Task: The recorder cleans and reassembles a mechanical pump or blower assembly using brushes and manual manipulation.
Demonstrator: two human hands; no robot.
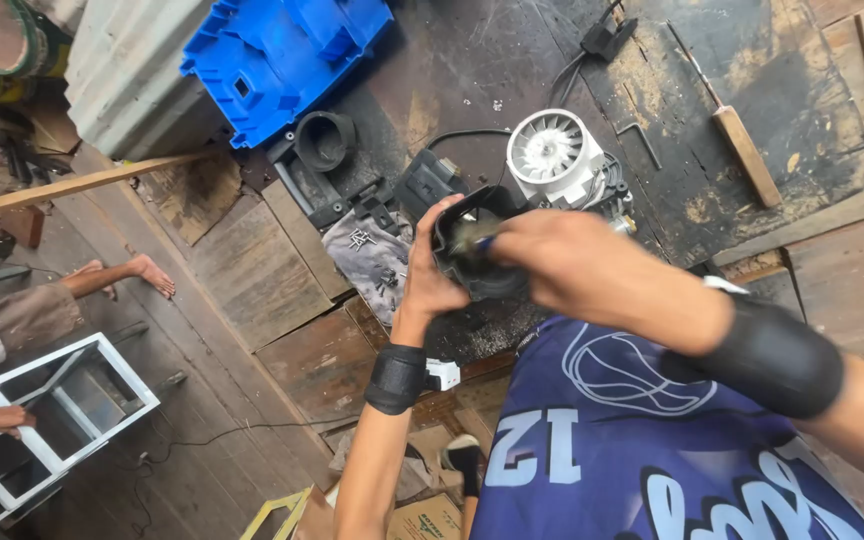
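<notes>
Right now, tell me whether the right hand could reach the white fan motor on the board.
Probably yes. The right hand works at the black housing held by the left hand; the white fan motor lies just beyond, nothing between them, though the hand is busy.

Worn wooden plank floor (252,270), dark stained mat (752,120), corrugated metal sheet (122,70), daylight

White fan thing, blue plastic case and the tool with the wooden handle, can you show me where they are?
White fan (548,152), head view, on its ribbed round face.
Blue plastic case (282,55), head view, on its moulded middle.
Wooden-handled tool (747,155), head view, on the wooden handle.
</notes>
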